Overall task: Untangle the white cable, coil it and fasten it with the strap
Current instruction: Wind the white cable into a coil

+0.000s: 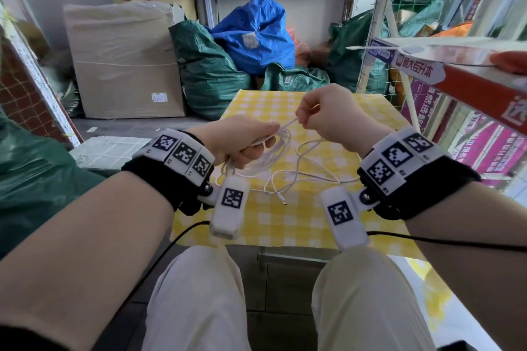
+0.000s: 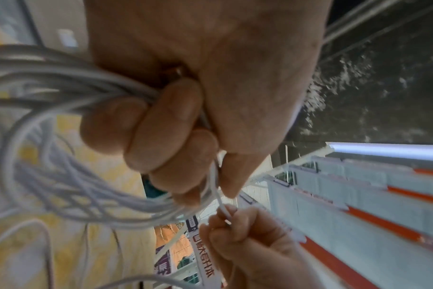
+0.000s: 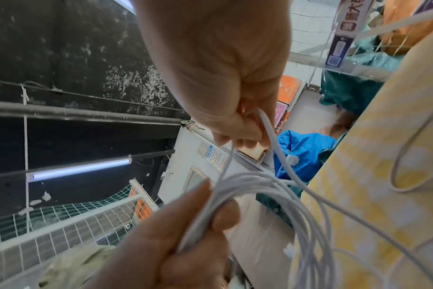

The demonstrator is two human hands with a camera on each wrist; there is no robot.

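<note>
The white cable (image 1: 273, 151) is partly gathered into several loops held above the desk (image 1: 285, 222), which wears a yellow-and-white checked cloth; the rest of it trails in loose curves on the cloth, ending in a small connector (image 1: 283, 202) near the front edge. The left hand (image 1: 242, 141) has its grip closed around the bundle of loops, fingers curled over the strands. The right hand (image 1: 328, 117), just beside it and slightly higher, pinches a single strand coming out of the bundle between thumb and curled fingers. Behind the desk lie green sacks (image 1: 208, 71), a blue sack (image 1: 256, 34) and a large cardboard box (image 1: 122, 60).
</note>
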